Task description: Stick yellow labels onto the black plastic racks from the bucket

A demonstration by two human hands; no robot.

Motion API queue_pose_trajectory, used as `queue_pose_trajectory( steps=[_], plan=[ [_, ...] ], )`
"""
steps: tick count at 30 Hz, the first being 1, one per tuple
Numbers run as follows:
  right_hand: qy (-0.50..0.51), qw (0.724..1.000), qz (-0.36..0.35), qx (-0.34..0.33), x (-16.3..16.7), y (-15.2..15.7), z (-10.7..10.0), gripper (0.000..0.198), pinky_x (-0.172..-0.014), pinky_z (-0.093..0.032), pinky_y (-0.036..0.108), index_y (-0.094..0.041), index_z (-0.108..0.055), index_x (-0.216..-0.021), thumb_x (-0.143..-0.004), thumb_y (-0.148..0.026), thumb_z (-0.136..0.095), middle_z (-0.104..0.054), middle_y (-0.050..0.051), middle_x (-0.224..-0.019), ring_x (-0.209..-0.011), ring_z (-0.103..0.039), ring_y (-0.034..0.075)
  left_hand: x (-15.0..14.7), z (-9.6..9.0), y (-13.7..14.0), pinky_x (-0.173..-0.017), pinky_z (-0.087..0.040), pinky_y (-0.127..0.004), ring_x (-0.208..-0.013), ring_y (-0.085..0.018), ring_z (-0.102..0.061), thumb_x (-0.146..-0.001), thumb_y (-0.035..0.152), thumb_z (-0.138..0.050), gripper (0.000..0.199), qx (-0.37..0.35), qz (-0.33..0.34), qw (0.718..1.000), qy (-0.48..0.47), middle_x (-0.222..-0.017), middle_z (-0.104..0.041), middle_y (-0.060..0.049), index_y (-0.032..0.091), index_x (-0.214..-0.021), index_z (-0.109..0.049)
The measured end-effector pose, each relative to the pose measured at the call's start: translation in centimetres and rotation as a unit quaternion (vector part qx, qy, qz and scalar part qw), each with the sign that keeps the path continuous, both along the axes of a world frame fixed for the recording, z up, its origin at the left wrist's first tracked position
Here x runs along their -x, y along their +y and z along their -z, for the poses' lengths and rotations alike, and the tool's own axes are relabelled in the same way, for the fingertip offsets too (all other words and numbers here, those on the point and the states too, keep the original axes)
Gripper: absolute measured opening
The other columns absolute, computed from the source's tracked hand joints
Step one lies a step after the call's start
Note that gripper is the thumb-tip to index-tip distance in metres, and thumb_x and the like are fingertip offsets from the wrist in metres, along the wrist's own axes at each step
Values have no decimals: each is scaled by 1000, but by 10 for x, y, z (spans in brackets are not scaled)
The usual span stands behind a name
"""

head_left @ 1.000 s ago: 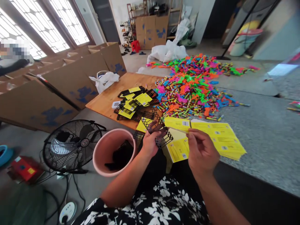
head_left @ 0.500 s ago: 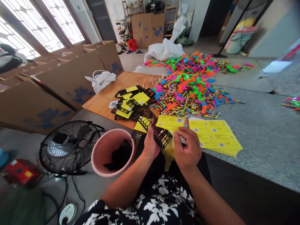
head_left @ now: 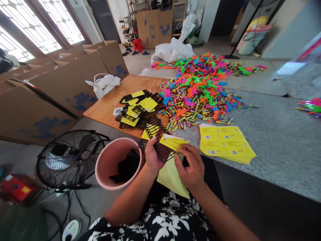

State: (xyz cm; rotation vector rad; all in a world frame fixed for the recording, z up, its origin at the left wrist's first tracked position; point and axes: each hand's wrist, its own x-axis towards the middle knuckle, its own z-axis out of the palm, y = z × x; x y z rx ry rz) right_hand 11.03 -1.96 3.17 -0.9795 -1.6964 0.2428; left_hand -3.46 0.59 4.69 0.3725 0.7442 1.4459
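My left hand (head_left: 153, 157) is closed around a black plastic grid frame (head_left: 164, 152), with the thumb along its near side. A yellow printed card (head_left: 173, 142) lies over the frame's upper part, its far edge showing white. At the card's right end are the fingertips of my right hand (head_left: 192, 165), curled onto it with the thumb lower down. A yellow sheet (head_left: 173, 177) rests on my lap below both hands. Just beyond my left hand, more black grid frames with yellow cards (head_left: 140, 108) lie heaped on the wooden board (head_left: 100, 112).
A pile of bright toy guns and small tubes (head_left: 200, 90) covers the table's middle. Yellow printed sheets (head_left: 227, 142) are stacked at the stone table's (head_left: 281, 150) near edge. A pink bucket (head_left: 100, 170) with black pieces inside and a floor fan (head_left: 72, 159) stand left. Cardboard boxes (head_left: 67, 83) stand behind.
Both hands have moved slightly left and down with the frame and card. The card now sits lower against the frame and is tilted. More of the lap sheet shows.
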Motion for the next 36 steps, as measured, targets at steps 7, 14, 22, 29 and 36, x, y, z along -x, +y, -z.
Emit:
queue_pose_trajectory(
  steps=[7,14,22,29,36],
  plan=[
    [37,985,114,126,-15,9,-3,56,-75,-56,36,-21,-55,-137,-89,-42,-76,-64,7,-108,-78,-59,18,6,3,-4,-88,-61,-39,-101,-29,-76,-88,38,-64,43,28,5,999,-45,-102,-79,-10,14,-122,-71],
    [5,991,-22,130,-26,22,-14,14,-82,-55,32,-23,-74,-93,-100,-28,-61,-69,4,-98,-90,-67,17,0,-3,0,-75,-62,-32,-80,-21,-77,-102,48,-52,47,94,-49,994,25,-102,-79,-7,22,-140,-62],
    [210,956,83,189,-35,13,-32,23,-65,-52,30,-20,-73,-86,-91,-42,-74,-68,3,-88,-69,-62,15,18,2,8,-81,-60,-31,-87,-20,-77,-102,58,-46,59,79,-94,987,100,-101,-77,-9,21,-147,-53],
    [359,842,-61,398,-3,29,-32,36,-50,-43,25,-19,-69,-86,-80,-53,-82,-59,-4,-60,-49,-51,12,10,15,5,-94,-57,-40,-107,-27,-74,-100,73,-24,76,57,-5,998,6,-115,-76,-13,21,-143,-59],
    [286,870,-56,397,25,23,-33,42,-47,-41,23,-18,-72,-88,-82,-59,-76,-60,-3,-56,-49,-53,12,0,14,9,-96,-56,-43,-114,-32,-71,-101,71,-15,84,73,35,997,-19,-119,-76,-16,14,-139,-65]
  ],
)
